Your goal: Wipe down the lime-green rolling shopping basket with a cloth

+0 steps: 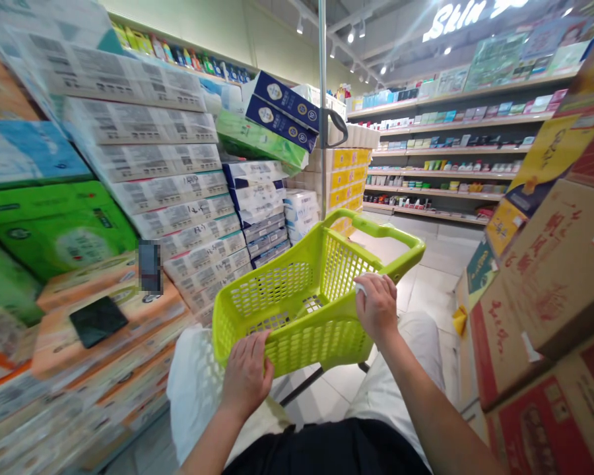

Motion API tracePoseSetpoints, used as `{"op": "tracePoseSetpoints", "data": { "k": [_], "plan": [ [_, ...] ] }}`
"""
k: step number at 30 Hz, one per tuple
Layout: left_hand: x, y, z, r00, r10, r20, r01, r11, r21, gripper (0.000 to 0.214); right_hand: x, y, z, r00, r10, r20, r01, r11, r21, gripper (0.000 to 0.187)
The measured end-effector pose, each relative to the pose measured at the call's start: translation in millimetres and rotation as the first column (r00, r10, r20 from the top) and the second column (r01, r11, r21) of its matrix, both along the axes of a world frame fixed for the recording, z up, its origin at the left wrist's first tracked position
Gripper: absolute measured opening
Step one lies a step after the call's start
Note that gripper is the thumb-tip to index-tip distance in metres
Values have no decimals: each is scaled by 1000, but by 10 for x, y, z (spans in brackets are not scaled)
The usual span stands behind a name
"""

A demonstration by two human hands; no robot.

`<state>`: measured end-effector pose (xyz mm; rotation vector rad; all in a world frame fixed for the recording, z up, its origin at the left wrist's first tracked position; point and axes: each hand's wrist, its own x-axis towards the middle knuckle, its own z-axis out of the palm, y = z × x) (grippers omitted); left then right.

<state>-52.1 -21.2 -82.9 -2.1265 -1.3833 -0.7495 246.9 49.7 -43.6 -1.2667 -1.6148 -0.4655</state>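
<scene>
A lime-green plastic shopping basket [297, 290] tilts in front of me, with nothing visible inside it. My left hand [246, 373] grips its near rim, fingers curled over the edge. At the basket's right rim, my right hand [376, 305] is closed on a small white cloth or paper [360, 287] that it presses against the plastic. The basket's green handle [391, 237] arches at the far side.
Stacked tissue and paper packs [168, 198] fill the left. A dark phone [98, 320] lies on an orange pack. Red-printed cardboard boxes [549, 290] stand at right. A metal pole [322, 105] rises behind the basket. Shelves [450, 158] line the far aisle.
</scene>
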Motion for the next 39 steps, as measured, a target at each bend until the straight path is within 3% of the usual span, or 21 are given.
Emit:
{"op": "tracePoseSetpoints", "data": {
  "k": [3,6,10,15,21,26,31,35,39],
  "plan": [
    [-15,57,42,997,55,56,-53,998,-30,39,-125,-28,28,1000,10,-24,-10,1000,-28,26],
    [161,83,96,986,116,116,-111,992,-53,46,-287,-71,56,999,23,-41,-26,997,-69,25],
    [583,113,115,994,-27,109,41,992,-122,65,-614,-163,14,992,119,-34,-123,984,-131,26],
    [829,182,52,989,-13,146,36,987,-154,68,-917,-253,-106,971,236,-49,-240,959,-148,26],
    [753,210,33,974,-53,222,93,981,-170,58,-728,-233,-85,974,227,1,-224,963,-152,29],
    [759,173,78,952,-74,296,135,972,-190,55,-208,-130,59,999,42,8,-42,999,-33,26],
    [749,128,73,942,-81,325,147,972,-181,52,209,-73,189,993,-95,-65,99,993,61,25],
    [734,88,41,945,-88,315,146,975,-164,50,28,-184,135,992,-93,-90,100,992,71,26],
    [725,63,38,943,-110,313,158,978,-132,50,-498,-385,-30,997,66,-50,-66,998,-7,28]
  ]
}}
